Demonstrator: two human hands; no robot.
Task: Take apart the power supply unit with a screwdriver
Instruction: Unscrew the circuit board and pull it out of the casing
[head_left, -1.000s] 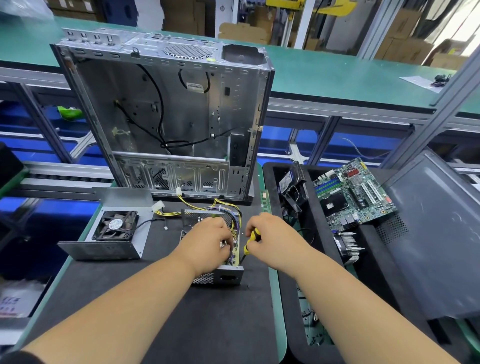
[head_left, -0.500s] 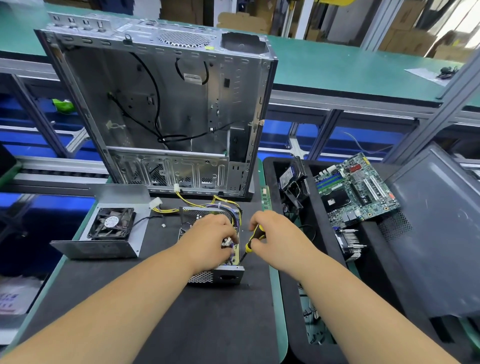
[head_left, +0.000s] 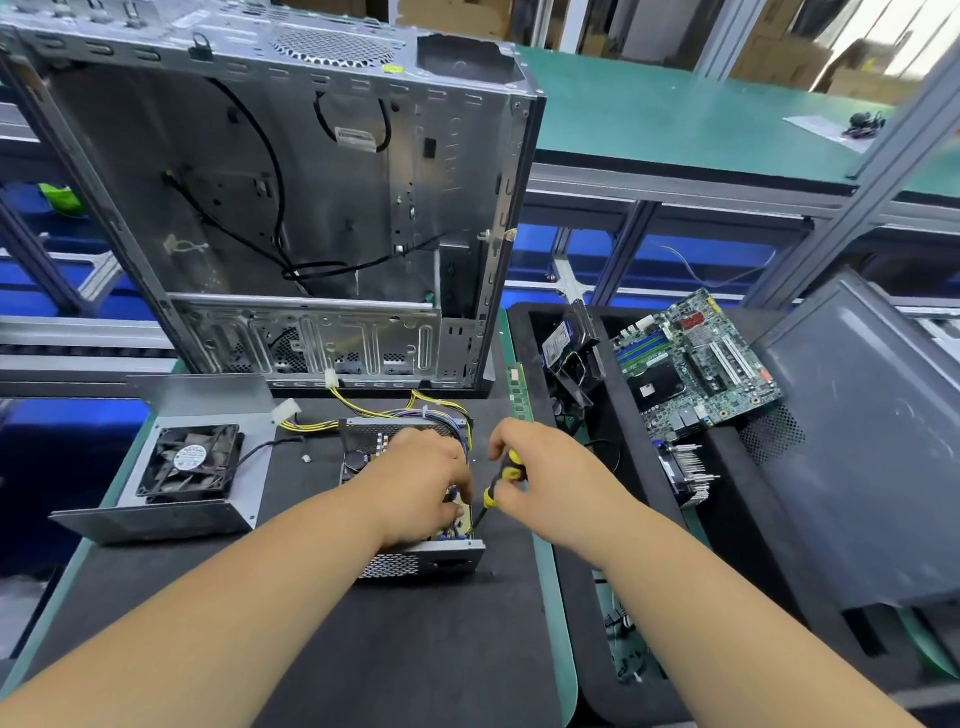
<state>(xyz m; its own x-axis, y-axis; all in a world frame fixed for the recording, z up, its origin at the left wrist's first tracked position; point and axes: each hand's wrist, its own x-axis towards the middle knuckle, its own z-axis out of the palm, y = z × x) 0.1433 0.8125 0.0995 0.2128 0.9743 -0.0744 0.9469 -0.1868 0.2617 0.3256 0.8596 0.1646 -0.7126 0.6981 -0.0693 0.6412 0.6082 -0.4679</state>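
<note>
Head cam: left hand (head_left: 423, 483) grips PSU (head_left: 415, 556), right hand (head_left: 550, 480) clutches screwdriver (head_left: 501, 480) at its edge.

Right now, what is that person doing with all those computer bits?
A person is taking apart an opened grey metal power supply box on a black mat. The left hand rests on its insides, steadying it. The right hand holds a yellow-and-black screwdriver angled down at the box's right edge. The box's cover with a black fan already lies off to the left, and an empty silver computer case stands behind.
</note>
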